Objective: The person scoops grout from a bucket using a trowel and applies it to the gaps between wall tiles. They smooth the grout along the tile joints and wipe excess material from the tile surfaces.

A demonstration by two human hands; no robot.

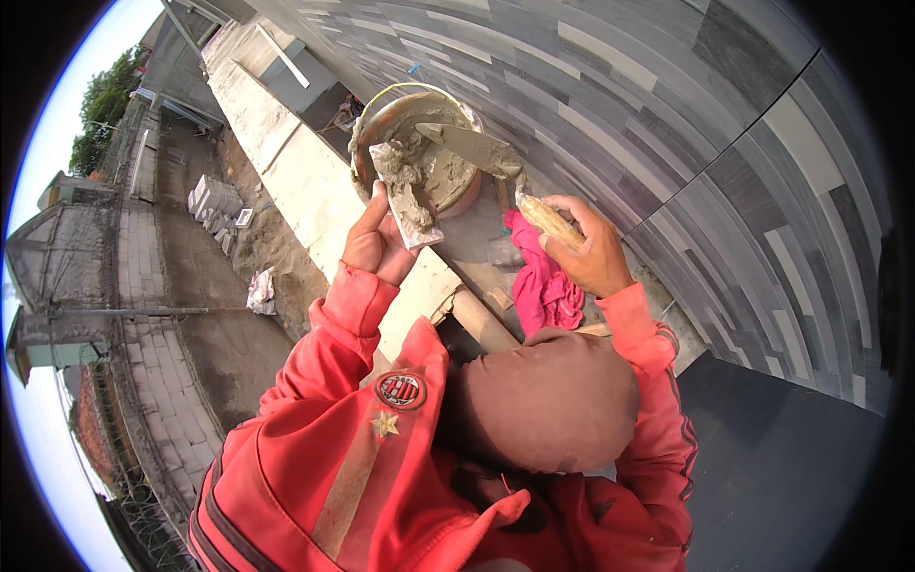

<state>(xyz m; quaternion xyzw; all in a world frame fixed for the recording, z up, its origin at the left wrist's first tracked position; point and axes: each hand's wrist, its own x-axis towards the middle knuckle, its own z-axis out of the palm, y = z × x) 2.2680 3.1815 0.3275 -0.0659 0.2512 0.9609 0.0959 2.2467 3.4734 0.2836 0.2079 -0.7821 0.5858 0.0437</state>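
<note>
Left hand [376,243]: raised ahead of me, thumb up, fingers curled in a grip.
Right hand [586,250]: level with the left, well apart, fist closed, knuckles outward.
Arms: both bent, red sleeves, reaching forward.

A wall [667,114] clad in grey, striped tiles fills the upper right of the frame. A pale concrete ledge [286,162] runs diagonally through the upper middle. Far below on the left lie a paved yard [172,362], stacked blocks [214,200] and low roofs [57,238]. Trees [100,105] and bright daylight sky sit at upper left.
</note>
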